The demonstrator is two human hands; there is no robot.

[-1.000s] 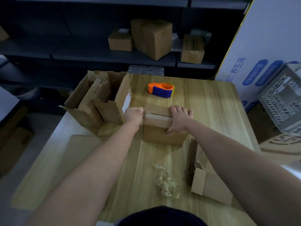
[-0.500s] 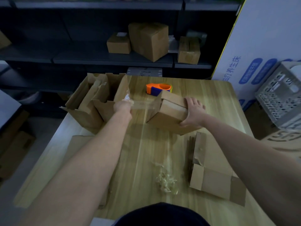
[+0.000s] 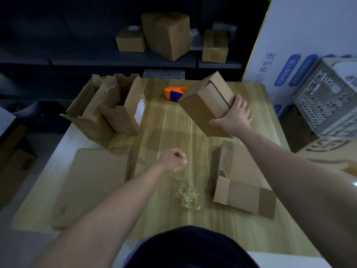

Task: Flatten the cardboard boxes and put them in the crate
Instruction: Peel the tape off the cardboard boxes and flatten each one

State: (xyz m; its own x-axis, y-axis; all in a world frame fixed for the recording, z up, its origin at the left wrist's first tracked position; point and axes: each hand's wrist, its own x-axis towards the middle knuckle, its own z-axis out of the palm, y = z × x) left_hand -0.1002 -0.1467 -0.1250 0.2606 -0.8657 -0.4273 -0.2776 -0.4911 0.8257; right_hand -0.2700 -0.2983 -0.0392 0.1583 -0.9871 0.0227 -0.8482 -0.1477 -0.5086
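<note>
Right hand (image 3: 234,117) grasps a small closed cardboard box (image 3: 206,105) by its lower right corner, holding it tilted above the tabletop (image 3: 193,132) at centre right of the frame. Left hand (image 3: 173,159) is clenched at centre frame, apparently pinching a strip of clear tape (image 3: 178,170) that trails down towards a crumpled tape wad (image 3: 188,194) just below; the strip is faint and hard to confirm.

Risks noted:
- One-handed corner hold on a tilted box: it could slip or swing and strike the orange and blue tape dispenser (image 3: 174,93) directly behind it.
- Sticky tape may cling to the fingers or re-adhere to the cardboard, delaying the flattening.
- The box still stands formed; pressing it flat before its seams are freed would likely tear the flaps.

Materials: plain brown corrugated board, matt, sharp-edged. Two opened boxes (image 3: 114,109) stand upright at upper left. A flattened box (image 3: 243,186) with a ragged torn edge lies at lower right, and a larger flat sheet (image 3: 96,180) at lower left. The tabletop is pale wood grain, smooth. The grey perforated plastic crate (image 3: 328,101) sits at the right edge, well apart from the box.
</note>
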